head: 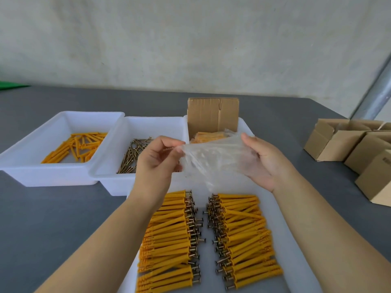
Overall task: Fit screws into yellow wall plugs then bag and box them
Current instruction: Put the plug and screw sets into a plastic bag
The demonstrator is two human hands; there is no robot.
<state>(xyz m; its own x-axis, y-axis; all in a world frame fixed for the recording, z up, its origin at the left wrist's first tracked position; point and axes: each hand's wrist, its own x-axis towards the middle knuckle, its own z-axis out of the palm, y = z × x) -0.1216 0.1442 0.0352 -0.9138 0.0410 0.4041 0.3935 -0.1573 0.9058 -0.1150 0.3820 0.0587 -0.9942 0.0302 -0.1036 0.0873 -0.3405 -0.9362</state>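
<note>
Head camera view: a person's left hand (157,160) and right hand (265,163) hold a clear plastic bag (211,160) stretched between them above a white tray (281,216), where yellow wall plugs already fitted with screws lie in a left row (169,240) and a right row (247,237), the screw heads meeting along the tray's middle. The left hand pinches the bag's edge between thumb and curled fingers; the right hand lies more open, palm turned up, thumb on the film and fingers behind or inside it, though which cannot be told through the plastic. The step in hand appears to be opening the bag ahead of filling. Doing it well likely means rubbing the two layers apart at the mouth, then keeping one hand spread inside so the mouth stays wide while the other gathers plugs. Loading them with the screw heads all facing one way would spare the thin film from tearing. Beyond the hands, an open cardboard box (212,117) already holds bagged plugs (208,136). To the left stand a bin of loose screws (135,155) and a bin of bare plugs (76,146); more cartons (338,142) wait at right on the grey table (53,218).
</note>
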